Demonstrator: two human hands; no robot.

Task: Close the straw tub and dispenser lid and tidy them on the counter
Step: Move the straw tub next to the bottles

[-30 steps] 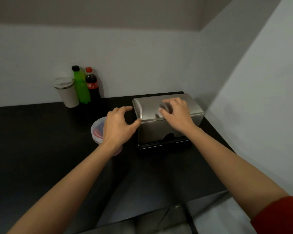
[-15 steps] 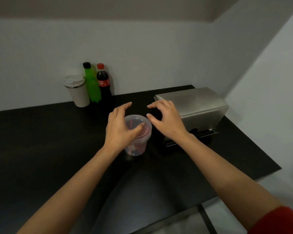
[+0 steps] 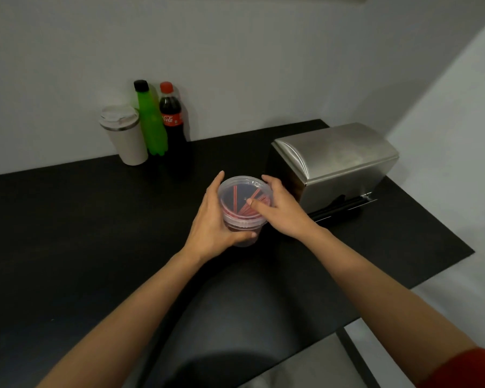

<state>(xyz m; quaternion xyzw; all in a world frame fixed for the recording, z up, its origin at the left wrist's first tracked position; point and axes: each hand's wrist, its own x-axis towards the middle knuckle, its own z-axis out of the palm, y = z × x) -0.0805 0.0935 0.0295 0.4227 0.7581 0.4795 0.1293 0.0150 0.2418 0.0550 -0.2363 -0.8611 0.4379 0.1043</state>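
A clear plastic straw tub [image 3: 244, 197] with red straws inside and a clear lid on top stands on the black counter [image 3: 81, 233]. My left hand [image 3: 213, 222] wraps its left side and front. On the tub's right side is my right hand [image 3: 283, 211], its thumb lying on the lid. The steel dispenser [image 3: 339, 163] stands just right of the tub with its curved lid down; black straws [image 3: 339, 208] lie in its front tray.
At the back by the wall stand a white travel cup [image 3: 125, 135], a green bottle [image 3: 150, 121] and a cola bottle [image 3: 172, 116]. The counter's right edge ends near the dispenser, and its front edge is close to my body. Walls close the back and right.
Both hands left the dispenser lid and moved left to the straw tub, then closed around it. The view swung so the tub sits near the centre.
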